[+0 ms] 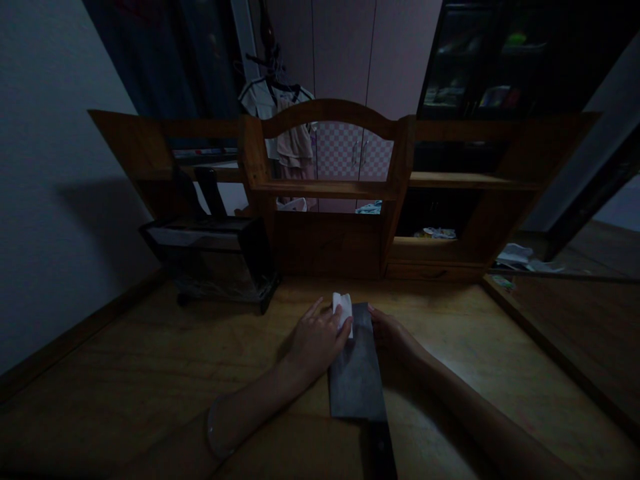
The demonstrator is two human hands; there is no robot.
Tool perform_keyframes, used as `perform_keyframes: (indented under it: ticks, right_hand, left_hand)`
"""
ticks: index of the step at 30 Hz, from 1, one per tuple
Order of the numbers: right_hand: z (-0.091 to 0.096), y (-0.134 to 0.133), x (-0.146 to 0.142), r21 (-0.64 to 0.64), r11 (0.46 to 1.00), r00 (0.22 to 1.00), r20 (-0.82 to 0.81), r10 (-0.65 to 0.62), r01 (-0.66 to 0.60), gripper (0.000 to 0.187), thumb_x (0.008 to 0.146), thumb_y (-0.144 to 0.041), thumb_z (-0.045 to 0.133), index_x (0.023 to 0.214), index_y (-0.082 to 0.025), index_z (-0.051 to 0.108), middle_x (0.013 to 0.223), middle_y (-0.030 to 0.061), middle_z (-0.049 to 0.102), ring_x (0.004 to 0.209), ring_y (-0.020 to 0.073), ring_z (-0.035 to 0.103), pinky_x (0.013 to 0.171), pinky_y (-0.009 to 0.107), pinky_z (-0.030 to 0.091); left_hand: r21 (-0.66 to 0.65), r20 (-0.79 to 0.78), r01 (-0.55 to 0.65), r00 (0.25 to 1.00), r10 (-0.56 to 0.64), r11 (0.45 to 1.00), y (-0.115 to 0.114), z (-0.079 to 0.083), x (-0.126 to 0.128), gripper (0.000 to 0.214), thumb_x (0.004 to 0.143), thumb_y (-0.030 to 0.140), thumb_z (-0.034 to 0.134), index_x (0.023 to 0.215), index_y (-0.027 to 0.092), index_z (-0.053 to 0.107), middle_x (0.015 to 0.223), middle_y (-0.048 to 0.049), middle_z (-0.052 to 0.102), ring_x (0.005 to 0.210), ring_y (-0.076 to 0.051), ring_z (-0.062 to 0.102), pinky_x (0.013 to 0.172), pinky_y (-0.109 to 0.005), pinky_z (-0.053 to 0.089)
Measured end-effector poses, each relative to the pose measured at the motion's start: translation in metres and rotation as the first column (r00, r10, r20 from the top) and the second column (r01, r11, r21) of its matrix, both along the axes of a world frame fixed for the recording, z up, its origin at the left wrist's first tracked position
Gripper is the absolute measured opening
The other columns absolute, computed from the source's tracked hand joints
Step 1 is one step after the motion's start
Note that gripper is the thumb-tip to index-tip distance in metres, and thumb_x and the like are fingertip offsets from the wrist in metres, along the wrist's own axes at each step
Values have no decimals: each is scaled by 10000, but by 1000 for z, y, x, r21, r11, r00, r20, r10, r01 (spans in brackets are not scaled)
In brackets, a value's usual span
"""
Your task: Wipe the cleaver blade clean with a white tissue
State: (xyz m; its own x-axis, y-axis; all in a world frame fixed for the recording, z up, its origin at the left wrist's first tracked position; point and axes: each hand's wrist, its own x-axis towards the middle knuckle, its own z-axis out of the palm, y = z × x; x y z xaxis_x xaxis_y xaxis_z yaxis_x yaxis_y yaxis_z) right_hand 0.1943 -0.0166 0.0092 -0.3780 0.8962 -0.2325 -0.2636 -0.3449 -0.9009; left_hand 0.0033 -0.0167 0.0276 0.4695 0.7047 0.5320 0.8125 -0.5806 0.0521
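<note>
A broad cleaver point(356, 373) lies flat on the wooden desk point(150, 360), blade pointing away from me, dark handle toward the bottom edge. My left hand point(316, 339) rests by the blade's far left corner, fingers pressed on a small white folded piece point(343, 311), perhaps tissue or cloth, at the blade's far end. My right hand point(391, 335) sits on the blade's right edge, fingers curled against it. The scene is dim.
A wooden shelf unit point(327, 193) stands along the back of the desk. A black wire tray point(215, 257) with papers sits at the back left. Clothes hang on a hanger point(280, 100) behind. Papers lie on the shelf at right point(517, 255).
</note>
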Motion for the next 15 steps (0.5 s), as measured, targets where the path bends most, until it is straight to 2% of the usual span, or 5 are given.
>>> perform_keyframes:
  ticks: [3, 9, 15]
  right_hand:
    - [2, 0, 0, -12, 1000, 1000, 11, -24, 24, 538, 849, -593, 495, 1043, -116, 653, 1025, 156, 645, 837, 223, 637, 781, 353, 480]
    - [4, -1, -1, -39, 999, 1000, 15, -21, 22, 544, 851, -599, 490, 1059, -123, 651, 1016, 142, 646, 804, 202, 627, 746, 321, 472]
    - [4, -1, -1, 32, 999, 1000, 10, -26, 26, 505, 867, -574, 484, 1028, -130, 664, 966, 123, 654, 743, 172, 612, 709, 295, 462]
  left_hand:
    - [59, -32, -6, 999, 8, 998, -2, -3, 2, 412, 971, 367, 363, 1155, 93, 609, 1039, -124, 662, 942, -185, 633, 1119, -423, 263]
    - [82, -89, 3, 996, 4, 997, -7, -7, 5, 482, 967, 378, 355, 1184, 15, 585, 1146, -187, 609, 1116, -228, 564, 1136, -426, 238]
    - [83, -107, 68, 993, -59, 994, -11, -2, 5, 436, 967, 358, 359, 1134, 50, 619, 1115, -162, 626, 1132, -228, 553, 1116, -391, 295]
